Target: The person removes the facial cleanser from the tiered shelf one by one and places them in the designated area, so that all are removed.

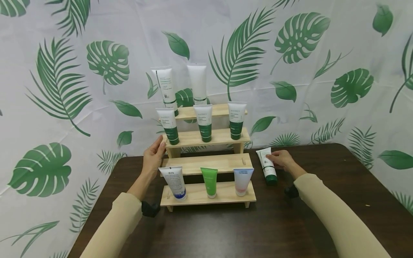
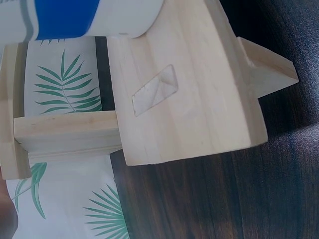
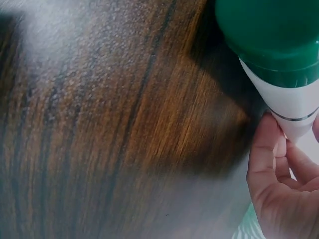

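My right hand [image 1: 281, 159] pinches a white tube with a dark green cap [image 1: 268, 171] beside the stand, cap end toward me. In the right wrist view the green cap [image 3: 274, 37] is large, and the thumb and fingers [image 3: 264, 149] grip the white body behind it. On the other side, my left hand [image 1: 152, 159] touches the left end of the tiered wooden stand [image 1: 206, 165] with fairly straight fingers. Just a sliver of that hand shows at the edge of the left wrist view, where the bottom step [image 2: 199, 114] fills the middle.
Two tall white tubes [image 1: 197, 82] stand on the top step. Below them are three white-and-green tubes [image 1: 204, 122]. The bottom step bears a white-and-blue tube [image 1: 174, 182], a green tube [image 1: 210, 181] and a blue-pink tube [image 1: 242, 181]. A leaf-patterned cloth hangs behind the dark table [image 1: 206, 233].
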A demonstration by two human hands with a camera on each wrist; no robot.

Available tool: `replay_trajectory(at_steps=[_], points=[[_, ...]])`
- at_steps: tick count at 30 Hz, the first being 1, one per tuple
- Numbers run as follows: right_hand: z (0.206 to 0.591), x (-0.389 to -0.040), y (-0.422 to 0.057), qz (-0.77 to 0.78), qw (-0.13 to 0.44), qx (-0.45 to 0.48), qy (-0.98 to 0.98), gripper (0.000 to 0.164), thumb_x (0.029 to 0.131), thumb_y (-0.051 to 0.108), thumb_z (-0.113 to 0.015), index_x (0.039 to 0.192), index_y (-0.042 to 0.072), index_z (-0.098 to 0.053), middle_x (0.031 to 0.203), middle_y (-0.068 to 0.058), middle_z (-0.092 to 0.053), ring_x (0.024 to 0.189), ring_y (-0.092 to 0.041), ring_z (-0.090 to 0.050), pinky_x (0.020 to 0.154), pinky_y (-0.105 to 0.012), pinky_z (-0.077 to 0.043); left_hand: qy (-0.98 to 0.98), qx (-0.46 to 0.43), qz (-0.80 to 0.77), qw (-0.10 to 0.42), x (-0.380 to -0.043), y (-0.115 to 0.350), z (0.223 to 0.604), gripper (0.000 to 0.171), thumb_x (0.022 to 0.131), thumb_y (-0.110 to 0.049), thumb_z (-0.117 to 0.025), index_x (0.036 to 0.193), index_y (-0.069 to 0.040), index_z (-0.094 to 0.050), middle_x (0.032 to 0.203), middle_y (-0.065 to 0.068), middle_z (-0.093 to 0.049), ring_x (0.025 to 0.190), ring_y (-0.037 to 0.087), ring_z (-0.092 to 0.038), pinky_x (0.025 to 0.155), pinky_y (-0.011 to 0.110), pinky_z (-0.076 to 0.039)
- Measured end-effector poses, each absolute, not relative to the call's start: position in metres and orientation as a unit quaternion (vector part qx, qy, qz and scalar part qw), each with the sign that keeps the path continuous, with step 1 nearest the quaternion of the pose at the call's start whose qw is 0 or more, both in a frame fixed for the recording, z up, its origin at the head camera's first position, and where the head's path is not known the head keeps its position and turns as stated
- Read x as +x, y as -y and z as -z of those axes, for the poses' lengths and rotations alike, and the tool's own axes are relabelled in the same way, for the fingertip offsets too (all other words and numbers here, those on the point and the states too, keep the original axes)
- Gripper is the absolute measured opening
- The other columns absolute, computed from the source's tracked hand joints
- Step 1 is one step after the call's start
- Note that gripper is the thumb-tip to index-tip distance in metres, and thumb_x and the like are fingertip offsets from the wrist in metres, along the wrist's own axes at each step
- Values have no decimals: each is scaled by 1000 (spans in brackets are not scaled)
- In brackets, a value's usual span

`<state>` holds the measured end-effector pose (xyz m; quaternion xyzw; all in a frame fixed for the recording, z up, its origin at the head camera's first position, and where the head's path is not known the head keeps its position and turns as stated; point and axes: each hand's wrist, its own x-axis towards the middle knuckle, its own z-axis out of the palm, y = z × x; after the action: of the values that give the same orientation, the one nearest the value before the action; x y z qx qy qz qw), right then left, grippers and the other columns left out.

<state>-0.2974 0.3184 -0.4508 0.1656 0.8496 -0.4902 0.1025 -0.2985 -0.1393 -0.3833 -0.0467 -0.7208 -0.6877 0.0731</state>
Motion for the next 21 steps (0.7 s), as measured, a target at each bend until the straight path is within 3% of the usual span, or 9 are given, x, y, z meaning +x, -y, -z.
replay_trajectory(at_steps=[7,12,15,21], points=[[454,-293,-324,477,100,168,-857,51,98,22,-51,131,-16,-42,122,-30,-52,97,-26,-60,84,-40,-57,716,-49,693,70,-297,139,385,48,100,-16,-46,144,-2,-34,151,7,-32,134,20,-39,106,28,-39],[455,-286,-331,456,83,137,-876,52,97,23,-52,128,-17,-45,114,-30,-57,88,-23,-63,75,-37,-60,722,-42,688,66,-297,138,387,49,100,-18,-46,145,-4,-34,151,7,-33,134,20,-39,107,28,-39],[446,-283,-334,438,54,113,-890,50,97,23,-52,126,-17,-46,112,-32,-58,89,-29,-65,70,-36,-61,722,-41,687,71,-297,138,387,49,100,-18,-46,145,-5,-34,151,7,-33,134,21,-39,106,28,-39],[395,-279,-332,446,-33,75,-891,49,100,23,-45,130,-15,-43,122,-35,-51,105,-41,-57,81,-38,-58,727,-44,681,76,-297,140,385,49,100,-20,-46,145,-5,-34,151,7,-34,134,22,-40,106,28,-39]])
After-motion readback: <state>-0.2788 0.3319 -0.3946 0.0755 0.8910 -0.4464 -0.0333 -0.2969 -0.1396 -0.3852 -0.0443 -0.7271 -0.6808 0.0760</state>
